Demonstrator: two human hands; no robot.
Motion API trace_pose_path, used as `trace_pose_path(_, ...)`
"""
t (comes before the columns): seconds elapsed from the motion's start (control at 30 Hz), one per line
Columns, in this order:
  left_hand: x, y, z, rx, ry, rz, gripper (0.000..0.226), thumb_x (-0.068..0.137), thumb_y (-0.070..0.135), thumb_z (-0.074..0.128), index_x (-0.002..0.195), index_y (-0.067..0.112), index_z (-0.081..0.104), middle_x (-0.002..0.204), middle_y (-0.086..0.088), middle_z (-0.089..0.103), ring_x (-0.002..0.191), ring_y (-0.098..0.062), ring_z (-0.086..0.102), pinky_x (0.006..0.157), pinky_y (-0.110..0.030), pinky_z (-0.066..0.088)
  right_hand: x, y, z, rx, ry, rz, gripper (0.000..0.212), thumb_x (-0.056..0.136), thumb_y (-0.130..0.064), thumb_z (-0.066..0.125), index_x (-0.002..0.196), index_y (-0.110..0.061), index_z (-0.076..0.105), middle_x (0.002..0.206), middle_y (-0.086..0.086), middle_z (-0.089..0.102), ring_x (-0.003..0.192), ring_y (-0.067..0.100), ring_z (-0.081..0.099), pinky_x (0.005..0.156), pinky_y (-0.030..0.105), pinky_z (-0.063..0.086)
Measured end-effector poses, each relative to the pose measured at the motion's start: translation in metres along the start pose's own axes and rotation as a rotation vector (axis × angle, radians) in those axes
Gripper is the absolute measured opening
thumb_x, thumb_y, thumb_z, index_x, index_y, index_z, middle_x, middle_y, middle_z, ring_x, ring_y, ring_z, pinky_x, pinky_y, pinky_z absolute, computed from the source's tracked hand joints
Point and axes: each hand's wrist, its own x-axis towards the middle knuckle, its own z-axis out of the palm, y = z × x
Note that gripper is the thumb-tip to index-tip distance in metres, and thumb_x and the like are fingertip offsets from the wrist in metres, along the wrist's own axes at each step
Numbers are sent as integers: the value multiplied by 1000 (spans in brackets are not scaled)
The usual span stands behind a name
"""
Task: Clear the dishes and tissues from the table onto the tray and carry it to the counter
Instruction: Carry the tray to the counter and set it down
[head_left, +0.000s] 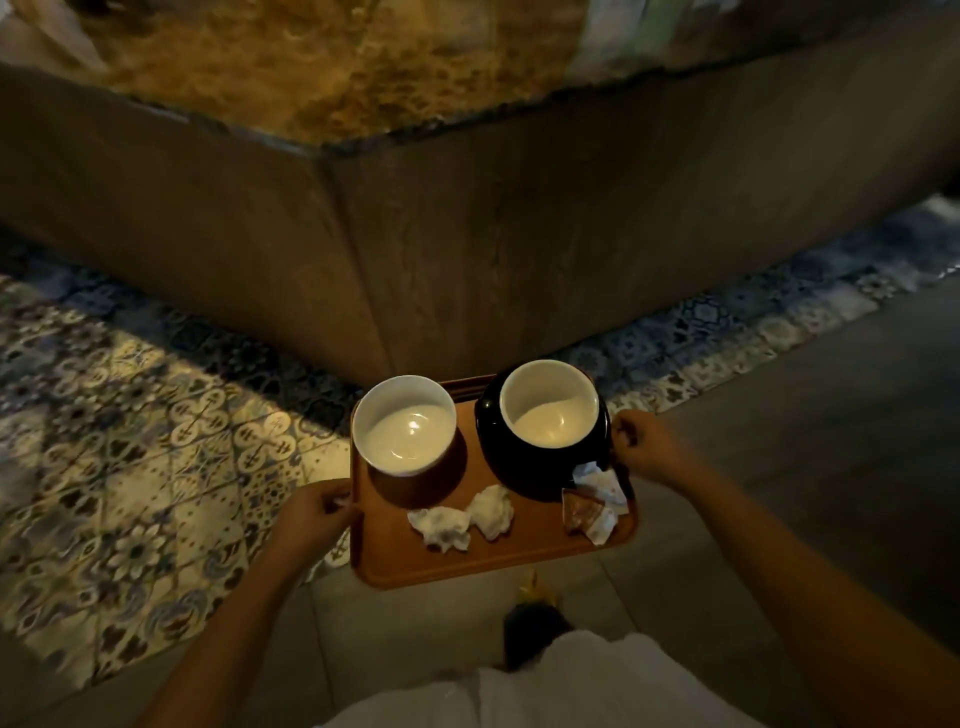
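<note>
Nearest the camera was the person's white shirt (545, 686); from it both forearms reached forward to the flat orange-brown plastic tray (519, 556), held in the air above the grey floor. The left hand (311, 514) had its fingers closed on the tray's left rim; on the tray, from left to right, sat a white ceramic bowl (408, 423), two crumpled white tissues (462, 517), a white cup on a black saucer (548, 402) and torn paper sachets (595, 501); the right hand (649, 447) gripped the right rim. Clearing looked finished; only carrying and setting down on the wood-panelled, stone-topped surface (363, 78) just ahead seemed left.
</note>
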Motion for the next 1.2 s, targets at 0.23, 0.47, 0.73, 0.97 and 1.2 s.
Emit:
trace_pose_path(0.23,79,77,41,-15,1,35,24,79,0,62,97,14,70,69,1,69,64,-13,64,56,-21,48,80,31,-73,-43,37,-10,21,86,4,46,67,-6,46,62,13,48,64,23,48,59,30,32)
trace_pose_path(0.47,143,144,68,-54,-1,90,32,79,1,61,82,32,67,68,19,65,66,-2,63,55,-19,45,164,46,-138,-52,27,-4,16,84,3,47,70,-1,52,73,29,59,68,35,56,61,33,37)
trace_pose_path(0.73,243,200,80,-68,-24,85,24,81,1,61,93,19,70,69,13,67,70,-2,60,58,-21,45,249,53,-173,-17,82,28,16,85,4,48,70,3,54,68,33,54,62,25,49,58,31,33)
trace_pose_path(0.97,317,260,79,-23,-79,122,32,81,1,61,82,33,67,68,11,67,65,-10,63,57,-29,49,315,55,-208,-6,128,79,19,85,3,46,68,-5,50,67,20,52,63,23,47,59,31,32)
trace_pose_path(1.2,365,325,96,9,-87,136,46,79,1,60,71,46,62,71,16,67,68,-8,65,65,-37,55,374,70,-258,0,143,98,15,85,5,44,74,9,54,69,29,53,64,23,47,59,32,32)
